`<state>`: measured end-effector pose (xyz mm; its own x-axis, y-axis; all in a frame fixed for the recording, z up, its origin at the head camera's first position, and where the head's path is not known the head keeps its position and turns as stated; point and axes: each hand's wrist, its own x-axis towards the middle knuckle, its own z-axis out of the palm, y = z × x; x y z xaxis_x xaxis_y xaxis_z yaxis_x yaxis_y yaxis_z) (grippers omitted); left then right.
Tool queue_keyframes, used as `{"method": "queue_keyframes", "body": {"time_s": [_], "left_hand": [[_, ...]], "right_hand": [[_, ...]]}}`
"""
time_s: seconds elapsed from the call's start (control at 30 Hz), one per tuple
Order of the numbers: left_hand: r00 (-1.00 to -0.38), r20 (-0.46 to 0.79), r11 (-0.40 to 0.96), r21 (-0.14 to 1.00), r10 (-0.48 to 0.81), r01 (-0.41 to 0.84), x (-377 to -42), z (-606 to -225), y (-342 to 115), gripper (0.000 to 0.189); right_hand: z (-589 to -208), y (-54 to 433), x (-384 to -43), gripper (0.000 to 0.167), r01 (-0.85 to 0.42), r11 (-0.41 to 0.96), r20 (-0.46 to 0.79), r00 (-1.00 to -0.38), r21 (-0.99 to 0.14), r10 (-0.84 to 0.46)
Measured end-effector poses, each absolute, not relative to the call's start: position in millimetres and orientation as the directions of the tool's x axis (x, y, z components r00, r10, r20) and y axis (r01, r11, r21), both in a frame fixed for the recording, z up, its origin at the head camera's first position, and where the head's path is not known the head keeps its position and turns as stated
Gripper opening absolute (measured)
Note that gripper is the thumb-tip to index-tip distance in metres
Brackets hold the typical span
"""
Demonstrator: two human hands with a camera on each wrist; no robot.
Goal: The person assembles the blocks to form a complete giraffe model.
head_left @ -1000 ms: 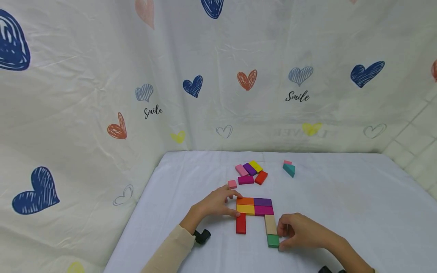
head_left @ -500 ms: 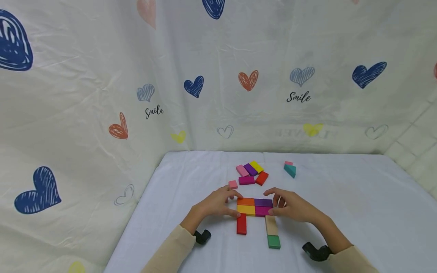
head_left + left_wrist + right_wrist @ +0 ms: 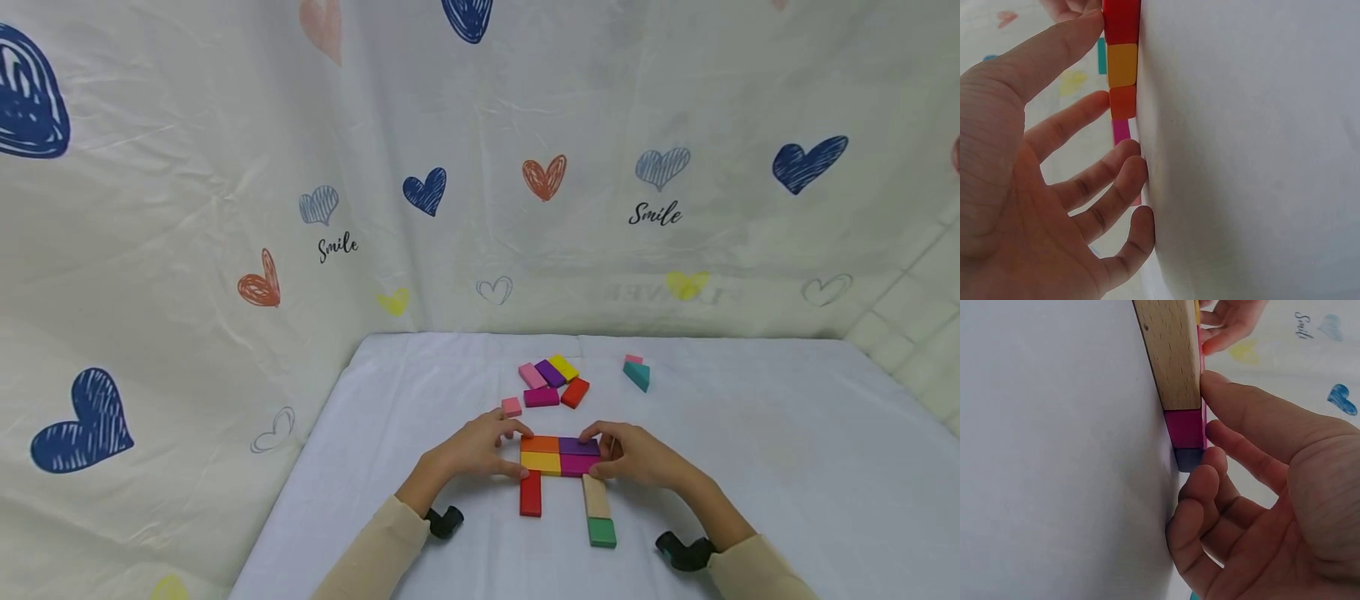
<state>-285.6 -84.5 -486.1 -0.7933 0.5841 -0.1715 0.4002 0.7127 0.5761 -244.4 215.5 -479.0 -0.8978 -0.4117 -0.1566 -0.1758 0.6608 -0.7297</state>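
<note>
Flat coloured blocks lie joined on the white cloth. The orange block (image 3: 540, 444) and purple block (image 3: 579, 447) form the far row, the yellow block (image 3: 540, 462) and magenta block (image 3: 579, 465) the near row. Below hang a red block (image 3: 530, 494) on the left, and a bare wood block (image 3: 597, 497) with a green block (image 3: 602, 532) on the right. My left hand (image 3: 480, 446) touches the left end, index on the orange block, thumb near the red-yellow joint. With the right hand (image 3: 641, 454), my index touches the purple block and my thumb the magenta-wood joint.
Behind the joined blocks lie loose ones: a pink block (image 3: 511, 407), a magenta one (image 3: 542, 397), a red one (image 3: 575, 392) and several others. A teal triangular block (image 3: 637, 375) sits farther right beside a small pink one. A heart-printed curtain (image 3: 480, 233) closes off the back.
My right hand has moved up and left, from beside the wood and green blocks to the purple and magenta ones. My left hand stays in place.
</note>
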Motion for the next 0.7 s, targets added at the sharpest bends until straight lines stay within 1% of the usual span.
{"method": "queue_keyframes", "body": {"time_s": [0.2,0.3,0.43,0.57,0.7], "left_hand": [[-0.777,-0.151,0.688,0.586,0.611,0.427,-288,-486,-89,0.054],[-0.785,-0.115,0.683,0.578,0.609,0.445,-291,-485,-93,0.049],[-0.836,-0.064,0.722,0.542,0.546,0.43,-296,-480,-98,0.04],[-0.894,-0.05,0.781,0.509,0.445,0.36,-304,-474,-100,0.04],[-0.919,-0.044,0.809,0.492,0.393,0.322,-319,-469,-97,0.04]], "right_hand": [[-482,216,-244,0.051,-0.153,0.648,-0.166,-0.9,-0.746,-0.404],[-484,216,-245,0.051,-0.145,0.637,-0.171,-0.897,-0.757,-0.408],[-488,216,-247,0.051,-0.131,0.618,-0.179,-0.892,-0.775,-0.414],[-489,217,-247,0.052,-0.123,0.613,-0.186,-0.89,-0.781,-0.415],[-489,218,-249,0.051,-0.125,0.617,-0.187,-0.89,-0.777,-0.416]]}}
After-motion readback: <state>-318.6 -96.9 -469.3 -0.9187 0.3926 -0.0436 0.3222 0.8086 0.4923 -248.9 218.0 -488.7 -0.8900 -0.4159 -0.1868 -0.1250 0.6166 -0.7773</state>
